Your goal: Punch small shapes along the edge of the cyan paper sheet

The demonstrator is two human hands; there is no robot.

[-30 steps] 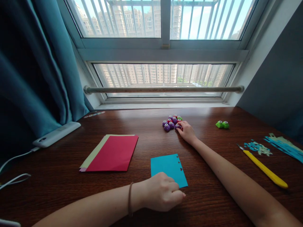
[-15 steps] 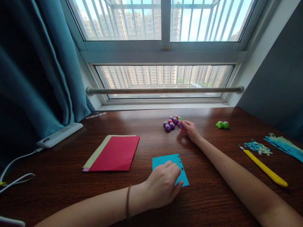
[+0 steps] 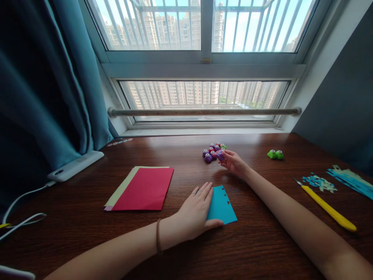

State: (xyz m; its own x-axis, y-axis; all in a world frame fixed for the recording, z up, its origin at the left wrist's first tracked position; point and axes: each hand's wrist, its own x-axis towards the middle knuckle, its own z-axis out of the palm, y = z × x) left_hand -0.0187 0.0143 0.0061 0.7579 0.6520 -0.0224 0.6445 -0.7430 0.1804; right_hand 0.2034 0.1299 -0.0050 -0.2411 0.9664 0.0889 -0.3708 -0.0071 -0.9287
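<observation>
My left hand (image 3: 198,212) lies flat on a sheet of blue paper (image 3: 220,206), fingers stretched out and thumb along its lower edge. Small cut-out holes run down the paper's right side. Farther back, my right hand (image 3: 233,161) pinches a small purple craft punch (image 3: 219,155), lifted slightly off the table. Just left of it, a cluster of purple, red and green punches (image 3: 208,157) stands close together, each with a white button on top. My fingers partly hide the held punch.
A stack of red and pale green paper (image 3: 145,188) lies on the left, with a white power strip (image 3: 74,167) beyond it. On the right are two green punches (image 3: 275,154), tiny paper cut-outs (image 3: 319,181), a yellow-handled craft knife (image 3: 328,208) and paper strips (image 3: 351,181).
My left hand has opened from a curled shape and now lies flat on the blue paper, which has turned slightly. My right hand has raised the purple punch from the cluster.
</observation>
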